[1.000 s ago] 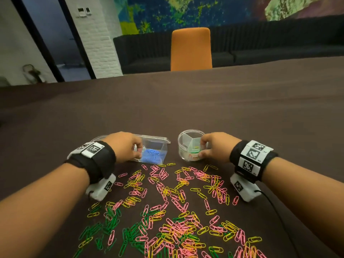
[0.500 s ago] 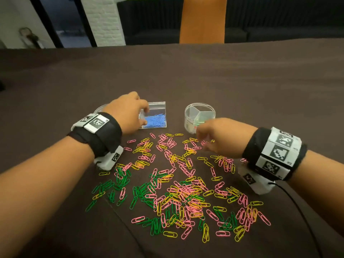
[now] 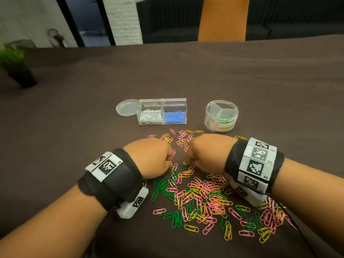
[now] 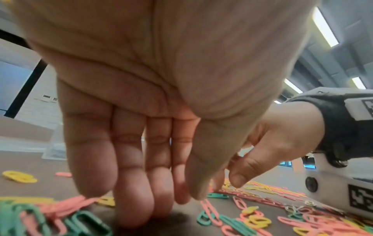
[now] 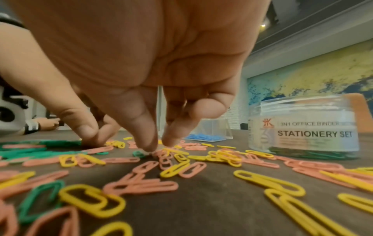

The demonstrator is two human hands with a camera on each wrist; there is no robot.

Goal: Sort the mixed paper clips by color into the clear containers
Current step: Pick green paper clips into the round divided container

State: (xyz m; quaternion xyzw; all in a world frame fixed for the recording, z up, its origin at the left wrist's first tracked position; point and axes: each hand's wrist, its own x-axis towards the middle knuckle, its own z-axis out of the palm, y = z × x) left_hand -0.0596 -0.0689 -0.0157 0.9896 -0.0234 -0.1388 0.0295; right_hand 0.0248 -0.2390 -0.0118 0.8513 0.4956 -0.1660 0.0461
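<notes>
Both hands reach down into the mixed paper clips [image 3: 197,194] on the surface [image 3: 242,81]. The left hand [image 3: 149,157] presses straight fingers [image 4: 131,183] down. The right hand [image 3: 208,151] pinches thumb and forefinger together; whether on a clip, I cannot tell

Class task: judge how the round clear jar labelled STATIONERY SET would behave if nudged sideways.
The round jar probably slides rather than tips: it stands squat and wide on the table. It likely feels light, holding only a few green clips. Its open top could spill them.

Clips [image 3: 201,194] under both hands: matt coated colour. Beyond the hands, box [image 3: 162,112] and tub [image 3: 221,116]: clear glossy plastic. Table [image 3: 242,81]: matt brown cloth.
</notes>
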